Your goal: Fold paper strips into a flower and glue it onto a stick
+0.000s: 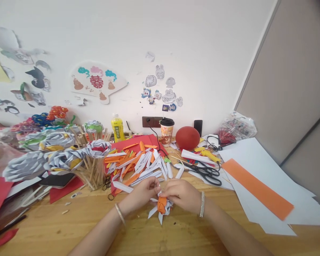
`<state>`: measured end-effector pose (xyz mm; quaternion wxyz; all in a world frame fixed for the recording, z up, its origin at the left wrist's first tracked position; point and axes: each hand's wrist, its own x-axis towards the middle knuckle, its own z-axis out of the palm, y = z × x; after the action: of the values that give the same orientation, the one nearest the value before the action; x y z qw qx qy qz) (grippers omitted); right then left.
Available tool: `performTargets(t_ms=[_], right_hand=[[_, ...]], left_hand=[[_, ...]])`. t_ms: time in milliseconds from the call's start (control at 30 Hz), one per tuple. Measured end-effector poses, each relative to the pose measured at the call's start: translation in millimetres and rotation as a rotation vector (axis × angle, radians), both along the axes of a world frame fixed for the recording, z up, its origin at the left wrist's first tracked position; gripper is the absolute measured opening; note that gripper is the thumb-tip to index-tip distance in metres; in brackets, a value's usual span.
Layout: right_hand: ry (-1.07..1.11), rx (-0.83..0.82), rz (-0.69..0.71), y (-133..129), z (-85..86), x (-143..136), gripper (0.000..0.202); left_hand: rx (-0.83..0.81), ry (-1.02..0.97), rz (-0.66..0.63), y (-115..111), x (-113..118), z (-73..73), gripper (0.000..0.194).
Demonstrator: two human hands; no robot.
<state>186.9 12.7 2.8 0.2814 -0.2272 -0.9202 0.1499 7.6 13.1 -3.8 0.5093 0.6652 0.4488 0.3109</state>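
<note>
An orange and white folded-paper piece [161, 205] with pointed white strips spreading from it is held just above the wooden table. My left hand [146, 190] is closed at its upper left, fingertips pinched on a small white paper tip. My right hand [180, 193] pinches the top of the same piece beside the orange part. The fingertips of both hands nearly meet, and part of the paper between them is hidden. Just beyond the hands lies a pile of folded white and orange paper strips [138, 161], partly on red paper [152, 140].
Black scissors [208, 174] lie right of the pile. Farther right, an orange strip [257, 188] rests on white sheets [277, 199]. Paper flowers [61, 160] stand at left. A yellow bottle [118, 128], lidded cup [166, 131] and red balloon [187, 138] line the back.
</note>
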Motion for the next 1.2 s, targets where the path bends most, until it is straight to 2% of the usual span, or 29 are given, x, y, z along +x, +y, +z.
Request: performTargets(t_ms=[100,167,300,533,800,1033,1200], right_hand=[[-0.054,0.008,0.037,-2.6,7.8,3.7,0.025],[-0.060,-0.006,0.003,-5.0,11.0,4.6,0.029],[-0.072,0.006,-0.034,-7.6,8.5,3.2,0.040],[-0.142,0.121,0.030,-6.5,6.1,5.7,0.041],[-0.050,0.067,-0.007,-6.6,5.6,3.9,0.038],[-0.102,0.104,-0.016,-9.7,10.4,6.1,0.036],[-0.052,0.106,-0.048,-8.5,5.7,3.9,0.037]], left_hand=[[0.049,0.027,0.003,-0.3,-0.2,2.3,0.024],[0.085,0.036,0.005,-0.5,-0.1,3.1,0.022],[0.102,0.022,-0.005,-0.6,0.5,3.8,0.020],[0.073,0.018,0.023,-0.1,-0.3,5.0,0.023],[0.132,0.019,0.026,-2.6,2.8,4.4,0.018],[0.125,0.011,0.035,-2.3,3.8,4.9,0.016],[0.141,-0.008,0.024,-1.0,1.2,4.2,0.019]])
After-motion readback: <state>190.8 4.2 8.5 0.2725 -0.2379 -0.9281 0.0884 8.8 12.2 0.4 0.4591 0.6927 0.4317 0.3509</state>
